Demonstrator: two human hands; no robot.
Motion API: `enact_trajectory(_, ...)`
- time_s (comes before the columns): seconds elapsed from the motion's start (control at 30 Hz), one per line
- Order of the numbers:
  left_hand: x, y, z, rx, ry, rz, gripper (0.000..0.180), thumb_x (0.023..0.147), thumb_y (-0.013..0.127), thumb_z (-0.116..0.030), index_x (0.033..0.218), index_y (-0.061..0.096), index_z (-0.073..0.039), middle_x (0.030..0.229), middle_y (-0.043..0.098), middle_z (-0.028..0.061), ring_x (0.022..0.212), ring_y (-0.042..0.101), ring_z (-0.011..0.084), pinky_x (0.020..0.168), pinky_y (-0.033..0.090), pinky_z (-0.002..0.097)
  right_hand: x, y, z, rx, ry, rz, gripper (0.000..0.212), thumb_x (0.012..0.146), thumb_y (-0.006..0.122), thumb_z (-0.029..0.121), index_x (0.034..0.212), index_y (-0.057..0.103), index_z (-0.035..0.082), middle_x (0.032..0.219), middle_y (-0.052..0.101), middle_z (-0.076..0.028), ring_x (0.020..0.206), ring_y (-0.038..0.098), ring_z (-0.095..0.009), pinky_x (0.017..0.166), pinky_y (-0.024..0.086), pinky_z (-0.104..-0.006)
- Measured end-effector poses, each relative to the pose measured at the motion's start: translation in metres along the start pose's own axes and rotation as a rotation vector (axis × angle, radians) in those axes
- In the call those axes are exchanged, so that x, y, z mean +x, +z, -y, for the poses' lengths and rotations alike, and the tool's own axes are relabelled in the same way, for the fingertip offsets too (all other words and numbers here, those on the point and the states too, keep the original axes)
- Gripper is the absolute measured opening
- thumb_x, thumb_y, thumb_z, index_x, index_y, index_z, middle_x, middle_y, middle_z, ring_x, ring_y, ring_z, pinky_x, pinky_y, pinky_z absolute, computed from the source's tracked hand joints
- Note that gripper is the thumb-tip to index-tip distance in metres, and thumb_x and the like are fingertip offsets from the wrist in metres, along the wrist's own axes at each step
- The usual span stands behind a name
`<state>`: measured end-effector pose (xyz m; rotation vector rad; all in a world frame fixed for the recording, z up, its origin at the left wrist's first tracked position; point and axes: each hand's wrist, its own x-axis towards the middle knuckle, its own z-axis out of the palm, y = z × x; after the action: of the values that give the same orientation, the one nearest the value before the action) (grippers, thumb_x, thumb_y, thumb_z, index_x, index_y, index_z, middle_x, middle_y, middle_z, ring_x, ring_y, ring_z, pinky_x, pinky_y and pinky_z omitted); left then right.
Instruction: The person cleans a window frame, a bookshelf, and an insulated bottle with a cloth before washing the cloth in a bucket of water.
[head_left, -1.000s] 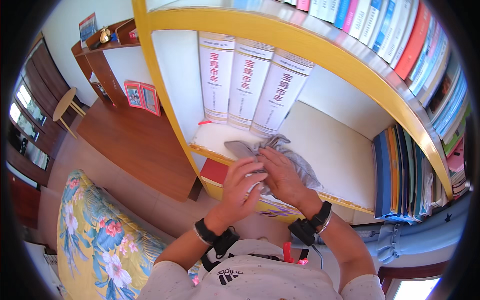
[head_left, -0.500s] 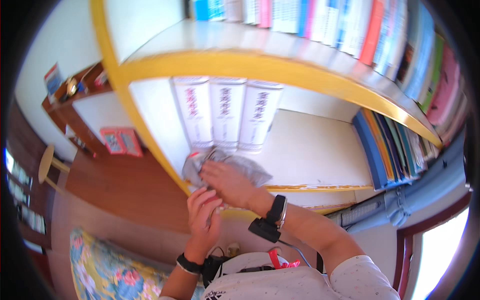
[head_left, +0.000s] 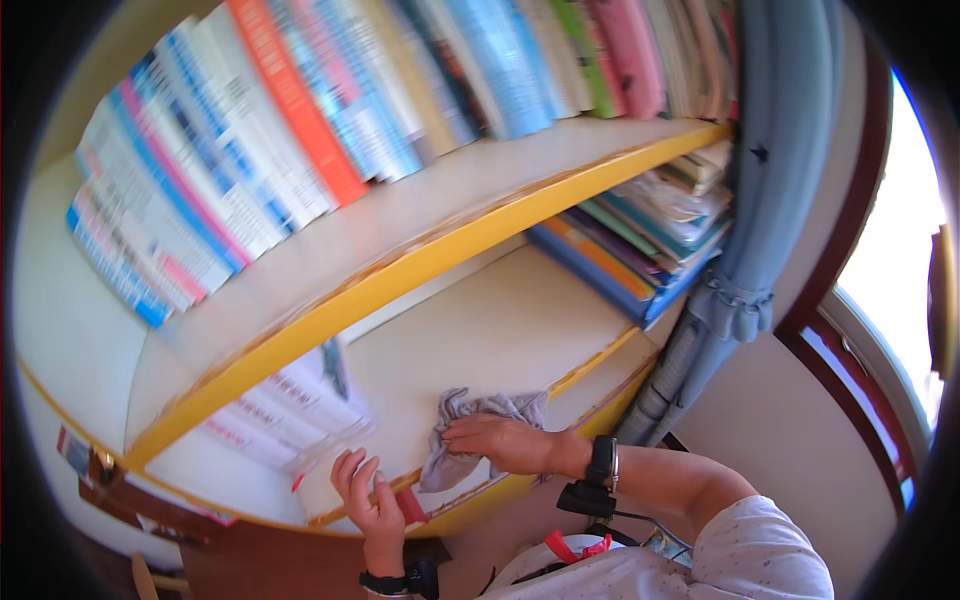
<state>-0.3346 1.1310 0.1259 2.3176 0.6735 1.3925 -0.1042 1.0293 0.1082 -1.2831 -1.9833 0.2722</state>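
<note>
My right hand (head_left: 497, 443) presses on a crumpled grey cloth (head_left: 467, 408) at the front of the middle shelf board (head_left: 440, 345). Its fingers are bent into the fabric, which bunches up around them, and part of the cloth hangs over the shelf's front edge. To the left, my left hand (head_left: 372, 503) is raised by the same edge, palm turned up and fingers apart, holding nothing. Just beside it a small red piece (head_left: 411, 505) shows at the edge; whether the hand touches it I cannot tell.
Thick white volumes (head_left: 290, 405) stand at the shelf's left end. Stacked folders and books (head_left: 640, 240) fill its right end. Above runs a yellow-edged shelf (head_left: 400, 270) packed with books. A blue curtain (head_left: 770, 220) hangs beside a window (head_left: 890, 260) at right.
The view has swung to the right. My right hand and the cloth have moved right along the shelf, away from the white volumes. My left hand now sits apart from the right one.
</note>
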Motion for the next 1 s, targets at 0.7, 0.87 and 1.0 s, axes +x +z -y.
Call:
enact_trajectory(0.7, 0.025, 0.089, -0.024, 0.15, 0.068, 0.102, 0.02, 0.075, 0.056, 0.003, 0.095, 0.06, -0.001, 0.114, 0.054, 0.0146, 0.115, 0.044, 0.0367, 0.096, 0.038, 0.0454, -0.075, -0.302, 0.118, 0.39, -0.006, -0.881, 0.044, 0.071, 0.038, -0.014, 0.106, 0.06, 0.001, 0.116, 0.06, -0.011, 0.104, 0.06, -0.021, 0.093, 0.048, -0.0303)
enact_trajectory(0.87, 0.019, 0.087, -0.023, 0.192, 0.114, 0.074, 0.022, 0.072, 0.057, 0.003, 0.093, 0.061, -0.003, 0.109, 0.056, 0.0137, 0.112, 0.046, 0.0375, 0.094, 0.04, 0.0468, -0.01, -0.339, 0.109, 0.005, -0.028, -0.707, 0.037, 0.083, 0.047, -0.008, 0.117, 0.058, 0.004, 0.098, 0.061, -0.004, 0.086, 0.058, -0.01, 0.077, 0.049, -0.0227)
enact_trajectory(1.0, 0.023, 0.087, -0.027, 0.181, 0.086, 0.067, 0.022, 0.072, 0.058, 0.003, 0.093, 0.061, -0.003, 0.108, 0.057, 0.0135, 0.11, 0.048, 0.037, 0.093, 0.041, 0.0459, 0.021, -0.327, 0.081, -0.771, 0.287, -0.423, 0.02, 0.091, 0.054, 0.022, 0.094, 0.059, 0.002, 0.081, 0.061, -0.018, 0.071, 0.059, -0.029, 0.067, 0.047, -0.0362)
